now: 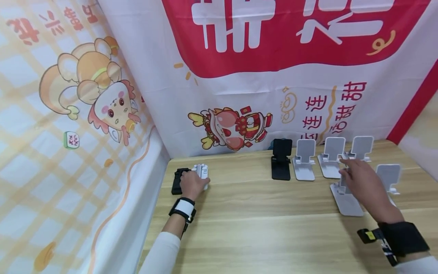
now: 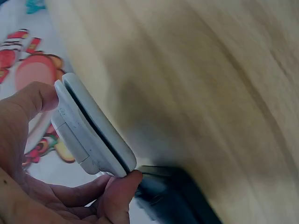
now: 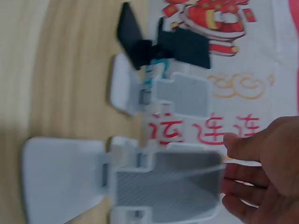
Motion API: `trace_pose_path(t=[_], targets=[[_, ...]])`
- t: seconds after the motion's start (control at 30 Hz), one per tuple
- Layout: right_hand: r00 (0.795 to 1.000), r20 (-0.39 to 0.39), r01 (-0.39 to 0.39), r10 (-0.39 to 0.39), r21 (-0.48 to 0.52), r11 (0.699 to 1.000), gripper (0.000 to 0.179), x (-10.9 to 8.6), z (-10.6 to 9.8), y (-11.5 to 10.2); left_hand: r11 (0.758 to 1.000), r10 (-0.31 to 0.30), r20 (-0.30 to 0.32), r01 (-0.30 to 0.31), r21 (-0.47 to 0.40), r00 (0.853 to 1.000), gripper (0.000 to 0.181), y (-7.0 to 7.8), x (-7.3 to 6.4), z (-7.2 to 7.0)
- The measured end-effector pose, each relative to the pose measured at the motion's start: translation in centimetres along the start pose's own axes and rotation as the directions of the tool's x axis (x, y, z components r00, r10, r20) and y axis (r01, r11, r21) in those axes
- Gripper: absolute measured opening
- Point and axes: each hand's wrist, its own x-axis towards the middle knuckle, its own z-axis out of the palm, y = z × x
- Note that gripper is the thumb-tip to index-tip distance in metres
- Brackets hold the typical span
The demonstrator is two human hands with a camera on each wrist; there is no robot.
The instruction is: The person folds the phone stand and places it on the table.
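My left hand pinches a folded white phone stand between thumb and fingers at the table's left side. A folded black phone stand lies right beside it, partly covered by that hand. On the right, my right hand is at the upper plate of an unfolded white phone stand. In the right wrist view its fingers reach the end of the grey-padded plate, with the thumb apart from it. Whether the fingertips touch the plate is unclear from the blur.
Along the back edge stand an unfolded black phone stand and several unfolded white ones, including one phone stand beside it. Another white stand is just beyond my right forearm. A printed cloth hangs behind the wooden table.
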Motion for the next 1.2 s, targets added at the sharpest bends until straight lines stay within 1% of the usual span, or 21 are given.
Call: trace_pose_path(t=[0.07,0.13,0.23,0.33,0.4,0.5,0.57,0.63,0.73,0.83,0.9,0.93,0.97,1.0,1.03,1.07,1.1,1.13,1.17,1.2], targets=[[0.999,-0.009,0.044,-0.045,-0.019,0.999,0.033,-0.1,0.5,0.8,1.000,-0.018,0.005,0.018,0.017,1.000,0.049,-0.3,0.3,0.7],[0.997,-0.024,0.070,-0.071,-0.043,0.997,0.032,-0.2,0.9,1.3,0.999,-0.018,0.009,0.018,0.034,1.000,0.050,-0.5,0.5,1.3],[0.995,-0.047,0.081,-0.085,-0.074,0.994,0.037,-0.3,1.2,1.7,0.998,-0.008,0.012,0.007,0.056,1.000,0.051,-0.7,0.7,1.9],[0.993,-0.054,0.098,-0.103,-0.088,0.991,0.043,-0.3,1.3,1.8,0.997,-0.007,0.008,0.006,0.074,1.000,0.052,-0.9,0.6,2.2],[0.993,-0.054,0.099,-0.105,-0.091,0.991,0.044,-0.2,1.3,1.8,0.997,-0.005,0.010,0.004,0.077,1.000,0.051,-0.9,0.5,2.2],[0.991,-0.069,0.108,-0.115,-0.095,0.990,0.038,0.1,1.2,1.9,0.997,-0.001,0.029,-0.001,0.078,1.000,0.049,-0.8,0.5,2.1],[0.992,-0.065,0.105,-0.112,-0.095,0.990,0.032,0.3,1.0,2.0,0.995,0.004,0.049,-0.009,0.098,0.999,0.048,-0.7,0.4,2.0],[0.992,-0.060,0.105,-0.111,-0.085,0.991,0.027,0.6,0.9,2.1,0.990,0.017,0.065,-0.026,0.141,0.998,0.050,-0.5,0.3,1.9],[0.996,-0.020,0.086,-0.087,-0.066,0.994,0.022,1.0,0.5,2.1,0.976,0.055,0.069,-0.068,0.205,0.996,0.055,0.1,-0.2,1.5],[0.997,0.018,0.080,-0.080,-0.054,0.995,0.020,1.1,-0.1,1.5,0.966,0.124,0.042,-0.130,0.222,0.991,0.056,1.3,-1.1,0.7],[0.996,0.022,0.093,-0.092,-0.055,0.994,0.020,1.2,-0.5,0.6,0.967,0.182,0.021,-0.183,0.175,0.983,0.053,2.3,-2.0,0.0],[0.995,0.013,0.103,-0.102,-0.054,0.993,0.021,1.2,-0.8,-0.1,0.967,0.214,0.017,-0.214,0.141,0.977,0.050,3.0,-2.5,-0.4],[0.994,0.007,0.111,-0.111,-0.043,0.993,0.022,1.3,-1.0,-0.9,0.968,0.236,0.022,-0.237,0.086,0.972,0.048,3.8,-3.1,-0.8],[0.992,-0.005,0.127,-0.127,-0.039,0.991,0.024,1.4,-1.3,-1.8,0.966,0.256,0.036,-0.257,0.026,0.966,0.046,4.6,-3.7,-1.2],[0.990,-0.018,0.142,-0.142,-0.030,0.989,0.027,1.4,-1.5,-2.8,0.963,0.265,0.070,-0.261,-0.061,0.962,0.045,5.5,-4.4,-1.6],[0.986,-0.037,0.160,-0.161,-0.023,0.987,0.029,1.5,-1.8,-3.8,0.953,0.276,0.118,-0.256,-0.166,0.954,0.044,6.4,-5.1,-2.0],[0.984,-0.045,0.175,-0.175,-0.005,0.985,0.030,1.7,-2.0,-4.9,0.934,0.292,0.170,-0.242,-0.262,0.941,0.044,7.2,-5.8,-2.3],[0.980,-0.055,0.193,-0.192,0.007,0.981,0.031,1.8,-2.2,-6.1,0.908,0.300,0.236,-0.200,-0.369,0.924,0.046,8.0,-6.6,-2.6],[0.975,-0.068,0.215,-0.213,0.019,0.976,0.032,2.0,-2.4,-7.2,0.874,0.307,0.305,-0.140,-0.466,0.902,0.048,8.7,-7.2,-2.8],[0.970,-0.075,0.236,-0.233,0.027,0.971,0.033,2.1,-2.5,-8.3,0.836,0.325,0.370,-0.081,-0.543,0.870,0.050,9.2,-7.8,-2.9]])
